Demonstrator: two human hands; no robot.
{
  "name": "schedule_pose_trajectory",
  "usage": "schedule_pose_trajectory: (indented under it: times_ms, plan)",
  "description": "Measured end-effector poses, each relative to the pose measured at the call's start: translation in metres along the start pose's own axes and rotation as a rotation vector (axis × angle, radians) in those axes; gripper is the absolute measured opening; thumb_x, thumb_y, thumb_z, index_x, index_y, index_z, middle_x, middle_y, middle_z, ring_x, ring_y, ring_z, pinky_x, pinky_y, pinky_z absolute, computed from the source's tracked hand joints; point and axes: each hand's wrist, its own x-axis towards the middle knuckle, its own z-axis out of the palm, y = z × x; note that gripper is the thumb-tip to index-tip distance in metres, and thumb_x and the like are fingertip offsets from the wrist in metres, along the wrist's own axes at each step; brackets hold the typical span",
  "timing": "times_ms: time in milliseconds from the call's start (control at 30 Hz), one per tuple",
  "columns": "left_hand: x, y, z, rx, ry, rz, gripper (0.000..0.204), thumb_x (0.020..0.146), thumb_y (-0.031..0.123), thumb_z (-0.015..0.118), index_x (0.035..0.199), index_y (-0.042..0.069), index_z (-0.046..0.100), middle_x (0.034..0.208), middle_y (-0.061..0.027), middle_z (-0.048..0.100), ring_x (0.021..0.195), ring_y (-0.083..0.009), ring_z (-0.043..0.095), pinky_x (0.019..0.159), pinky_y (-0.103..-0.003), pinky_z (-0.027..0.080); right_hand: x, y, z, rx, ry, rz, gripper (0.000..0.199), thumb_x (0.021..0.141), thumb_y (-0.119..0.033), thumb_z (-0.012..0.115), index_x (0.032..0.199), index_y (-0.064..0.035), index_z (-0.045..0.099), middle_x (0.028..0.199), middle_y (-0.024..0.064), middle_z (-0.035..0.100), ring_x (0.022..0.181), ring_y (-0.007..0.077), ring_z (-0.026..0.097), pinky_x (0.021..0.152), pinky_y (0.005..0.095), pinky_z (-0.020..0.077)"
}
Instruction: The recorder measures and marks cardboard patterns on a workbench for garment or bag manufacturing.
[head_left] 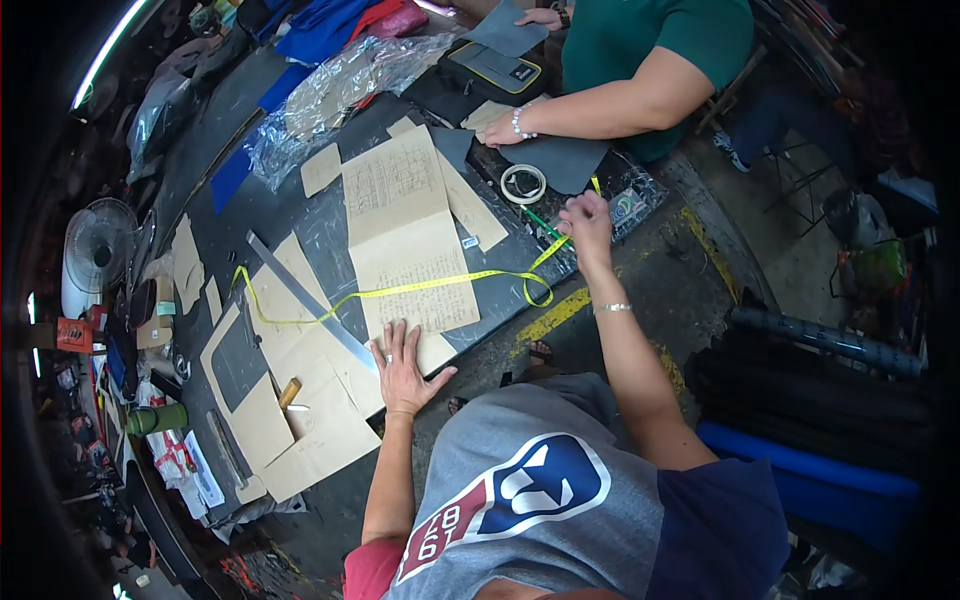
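My left hand (pixel 403 370) lies flat with fingers spread, on the lower edge of a brown paper sheet (pixel 405 232) covered with handwriting and a drawn grid. A yellow tape measure (pixel 425 285) runs across that sheet in loose curves. Its right end loops near the table edge and rises to my right hand (pixel 586 222), whose fingers are closed on it. Just left of that hand lies a green pencil (pixel 541 222); whether the fingers touch it I cannot tell. A long metal ruler (pixel 310 302) slants over brown paper patterns, its lower end by my left hand.
Across the dark table (pixel 225 165), a person in a green shirt (pixel 650 45) rests a hand on grey pieces (pixel 560 160). Nearby are a tape roll (pixel 523 184), a black bag (pixel 490 75) and clear plastic (pixel 350 85). A wooden-handled tool (pixel 290 391) lies lower left; a fan (pixel 97 245) stands left.
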Motion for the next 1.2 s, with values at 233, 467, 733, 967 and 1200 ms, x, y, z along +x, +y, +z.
schedule_pose_trajectory:
  times_ms: [233, 467, 733, 967, 1200]
  plan:
    - [-0.002, -0.002, -0.002, -0.006, -0.014, 0.012, 0.102, 0.07, 0.075, 0.067, 0.144, 0.008, 0.045, 0.156, -0.0165, 0.034, 0.15, -0.0362, 0.02, 0.121, -0.06, 0.005, -0.124, 0.009, 0.026, -0.525, -0.636, -0.36, 0.023, 0.093, -0.011, 0.065, 0.113, -0.0007, 0.061, 0.102, 0.0118, 0.066, 0.088, 0.0194, 0.067, 0.075, 0.0322, 0.0555]
    - [-0.002, -0.001, -0.002, -0.006, -0.008, 0.055, 0.094, 0.075, 0.071, 0.066, 0.143, 0.01, 0.046, 0.154, -0.0172, 0.035, 0.149, -0.0383, 0.022, 0.119, -0.063, 0.007, -0.167, 0.042, 0.053, -0.682, -0.901, -0.95, 0.033, 0.085, -0.016, 0.072, 0.114, -0.004, 0.063, 0.127, 0.0149, 0.056, 0.132, 0.0343, 0.046, 0.111, 0.0454, 0.0384]
    - [-0.003, -0.002, -0.003, -0.027, 0.005, 0.074, 0.091, 0.075, 0.069, 0.067, 0.143, 0.012, 0.047, 0.153, -0.0167, 0.037, 0.148, -0.0385, 0.022, 0.119, -0.062, 0.007, -0.168, 0.066, 0.056, -0.789, -0.843, -0.938, 0.037, 0.084, -0.027, 0.073, 0.112, -0.0044, 0.064, 0.129, 0.0138, 0.056, 0.136, 0.0332, 0.043, 0.117, 0.046, 0.0317]
    - [-0.001, -0.003, -0.003, -0.035, -0.006, 0.073, 0.092, 0.076, 0.069, 0.067, 0.144, 0.011, 0.046, 0.154, -0.0166, 0.036, 0.149, -0.0383, 0.022, 0.119, -0.062, 0.007, -0.168, 0.068, 0.056, -0.862, -0.831, -0.964, 0.038, 0.084, -0.029, 0.072, 0.111, -0.0046, 0.064, 0.126, 0.0136, 0.057, 0.134, 0.0312, 0.045, 0.117, 0.0459, 0.0298]
    - [0.001, -0.002, 0.0, 0.011, -0.016, 0.04, 0.099, 0.074, 0.072, 0.066, 0.145, 0.007, 0.043, 0.154, -0.0185, 0.035, 0.148, -0.0391, 0.023, 0.12, -0.061, 0.008, -0.171, 0.066, 0.056, -0.871, -0.849, -0.956, 0.038, 0.084, -0.031, 0.071, 0.11, -0.0038, 0.064, 0.125, 0.0138, 0.057, 0.133, 0.0321, 0.045, 0.117, 0.0465, 0.0291]
